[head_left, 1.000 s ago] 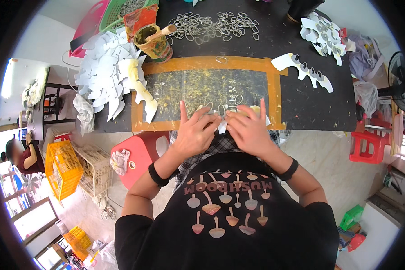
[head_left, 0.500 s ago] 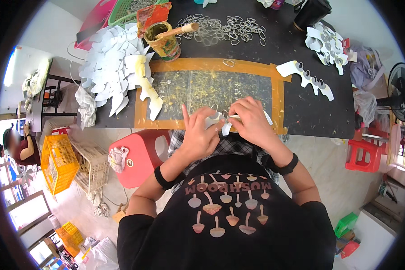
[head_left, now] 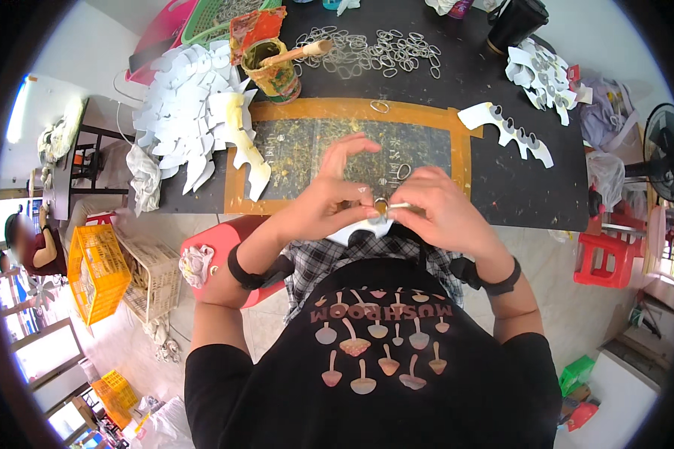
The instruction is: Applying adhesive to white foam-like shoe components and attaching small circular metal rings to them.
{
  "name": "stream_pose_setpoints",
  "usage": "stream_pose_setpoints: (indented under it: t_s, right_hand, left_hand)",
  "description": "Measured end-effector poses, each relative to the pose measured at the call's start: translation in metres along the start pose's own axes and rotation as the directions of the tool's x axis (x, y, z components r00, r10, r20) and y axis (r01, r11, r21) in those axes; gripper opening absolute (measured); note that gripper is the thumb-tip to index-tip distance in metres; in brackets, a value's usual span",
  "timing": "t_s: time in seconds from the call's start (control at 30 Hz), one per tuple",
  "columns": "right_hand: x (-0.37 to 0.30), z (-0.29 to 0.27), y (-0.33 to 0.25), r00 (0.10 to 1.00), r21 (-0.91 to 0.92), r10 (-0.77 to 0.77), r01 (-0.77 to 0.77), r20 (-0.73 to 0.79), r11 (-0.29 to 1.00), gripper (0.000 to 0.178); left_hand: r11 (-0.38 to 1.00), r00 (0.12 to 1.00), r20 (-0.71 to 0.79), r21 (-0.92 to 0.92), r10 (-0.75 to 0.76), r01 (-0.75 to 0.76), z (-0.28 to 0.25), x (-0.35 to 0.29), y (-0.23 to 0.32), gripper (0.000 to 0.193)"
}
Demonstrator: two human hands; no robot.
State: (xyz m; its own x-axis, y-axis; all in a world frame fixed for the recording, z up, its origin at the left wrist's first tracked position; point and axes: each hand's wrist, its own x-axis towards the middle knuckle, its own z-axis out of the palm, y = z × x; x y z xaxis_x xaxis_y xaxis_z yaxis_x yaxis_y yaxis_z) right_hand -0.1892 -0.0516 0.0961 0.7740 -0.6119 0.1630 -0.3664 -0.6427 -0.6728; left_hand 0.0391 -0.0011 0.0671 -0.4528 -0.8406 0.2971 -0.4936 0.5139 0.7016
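My left hand [head_left: 333, 200] pinches a white scalloped strip [head_left: 358, 233] between thumb and finger, its other fingers raised. On the strip's other side, my right hand [head_left: 440, 213] is closed on the same strip, fingertips close to my left ones. Between the two hands an oval metal ring [head_left: 382, 205] sits at the strip's edge. The strip is held at the table's near edge, partly covered by my fingers. A loose oval ring [head_left: 403, 171] lies on the glue-stained board [head_left: 299, 153], just beyond my right hand.
Left of the board lies a heap of white cut pieces [head_left: 180, 112], with a yellowed strip [head_left: 247, 146] beside it. A glue tin [head_left: 277, 81] with a brush [head_left: 299, 52] stands behind. Many rings [head_left: 344, 49] spread at the back. A strip with rings [head_left: 505, 135] lies right.
Both hands have come nearer to my body with the white strip. My left fingers have lifted. A loose ring now shows on the board beyond my right hand.
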Motion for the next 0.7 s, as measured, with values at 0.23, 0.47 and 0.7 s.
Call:
stream_pose_setpoints:
  t_s: [0.23, 0.47, 0.7]
  right_hand:
    - [-0.004, 0.015, 0.031, 0.959, 0.797, -0.201, -0.039, 0.199, 0.602, 0.014]
    - [-0.005, 0.037, 0.045, 0.963, 0.784, 0.264, -0.124, -0.053, 0.608, 0.014]
    - [-0.002, 0.048, 0.021, 0.933, 0.666, 0.324, -0.141, -0.159, 0.733, 0.014]
  left_hand:
    - [0.709, 0.999, -0.044, -0.705, 0.006, -0.035, 0.016, -0.006, 0.010, 0.017]
    - [0.976, 0.605, -0.779, -0.041, -0.166, 0.214, 0.018, -0.032, 0.008, 0.017]
    - [0.625, 0.694, -0.152, -0.596, -0.704, 0.505, 0.061, -0.029, 0.022, 0.030]
